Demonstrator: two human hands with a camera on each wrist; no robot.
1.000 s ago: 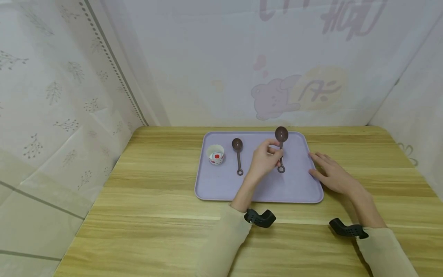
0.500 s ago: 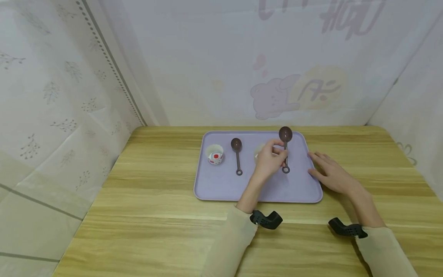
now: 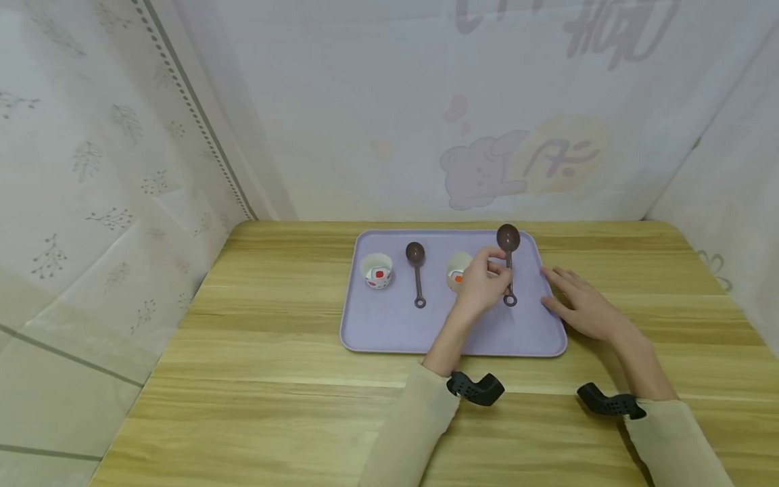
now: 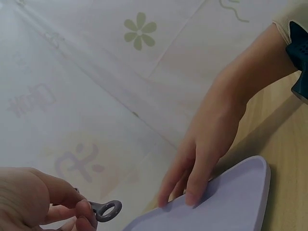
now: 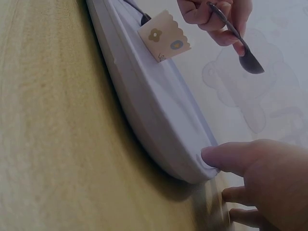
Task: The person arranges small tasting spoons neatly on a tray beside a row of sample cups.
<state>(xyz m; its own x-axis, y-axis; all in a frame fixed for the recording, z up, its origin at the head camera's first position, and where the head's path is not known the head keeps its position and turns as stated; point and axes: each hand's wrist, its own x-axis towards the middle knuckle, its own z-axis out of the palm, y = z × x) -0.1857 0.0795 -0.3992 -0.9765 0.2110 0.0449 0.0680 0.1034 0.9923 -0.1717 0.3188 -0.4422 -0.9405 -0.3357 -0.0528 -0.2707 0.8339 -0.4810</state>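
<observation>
My left hand (image 3: 483,287) pinches the handle of a dark brown spoon (image 3: 508,238) with a round bowl and a ring at the handle's end. In the right wrist view this spoon (image 5: 250,63) hangs above the tray, clear of it. My right hand (image 3: 587,308) lies at the right edge of the lilac tray (image 3: 389,331), fingers extended, thumb touching the rim in the right wrist view. Partly behind my left hand stands a patterned paper cup (image 3: 456,270). Another brown spoon (image 3: 418,270) lies on the tray, left of that cup.
A second patterned paper cup (image 3: 376,272) stands at the tray's left side. The tray rests near the back of a wooden table (image 3: 262,325), and printed curtains (image 3: 365,135) hang behind and at both sides.
My left hand has moved a little to the right with the spoon, over the tray. The cup behind it, hidden before, now shows in part. My right hand stays in place.
</observation>
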